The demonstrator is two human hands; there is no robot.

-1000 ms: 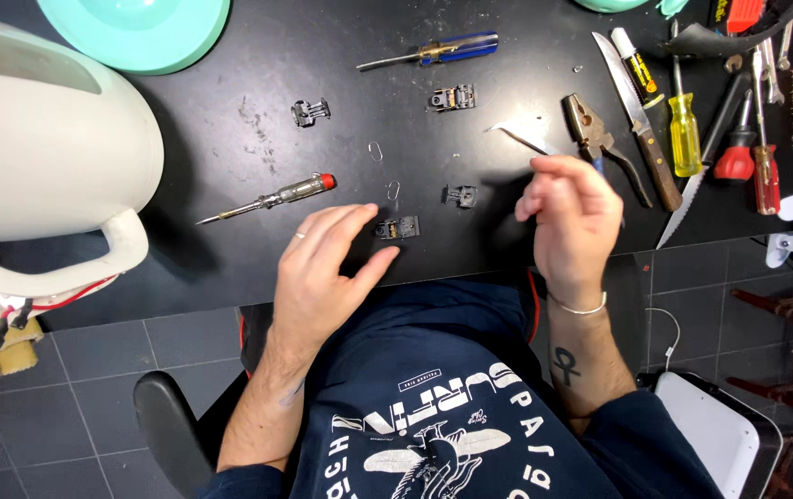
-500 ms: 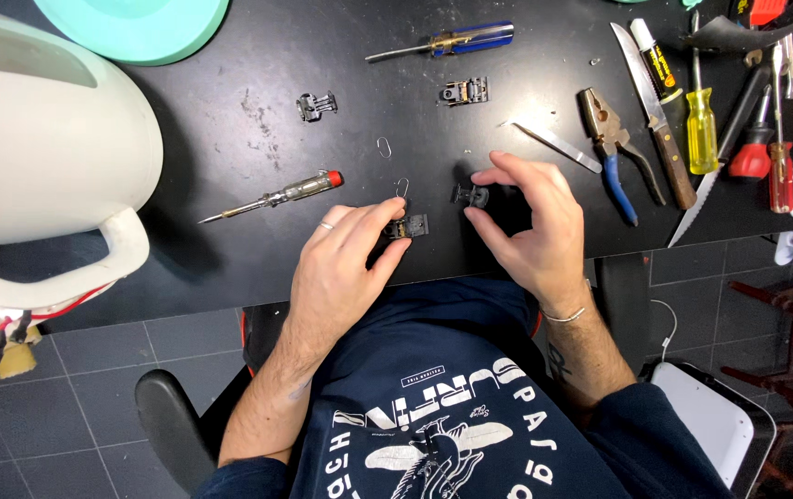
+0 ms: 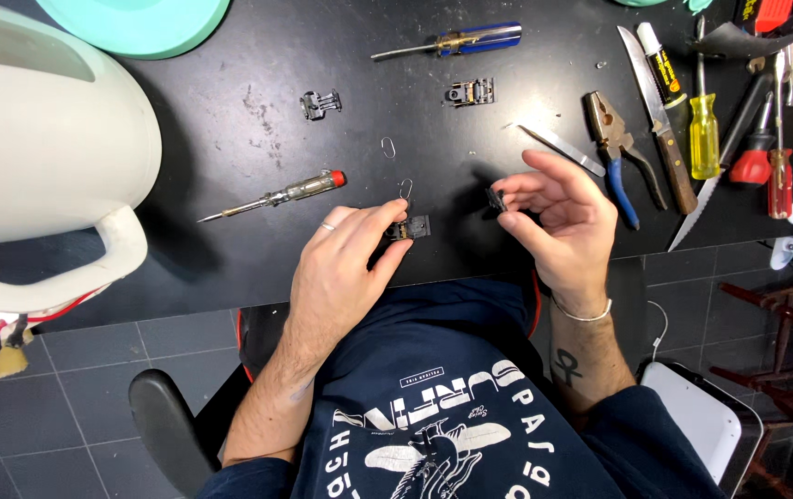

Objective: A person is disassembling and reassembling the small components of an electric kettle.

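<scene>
A: Status? 
B: Left hand [image 3: 345,268] pinches a small dark clip [image 3: 412,227] flat on the table [image 3: 230,148], near its front edge. Right hand [image 3: 558,217] grips a second clip [image 3: 496,199] in its fingertips, just off the surface.

A: Risks?
B: Both sit close to the edge; a slip could drop one to the floor. The wire loops [image 3: 405,188] look easy to brush away.

A: Count?
B: Clips: four, two lying spare. Loops: two. Screwdrivers: four at least. Pliers [image 3: 616,139]: one. Knife [image 3: 659,120]: one.
</scene>
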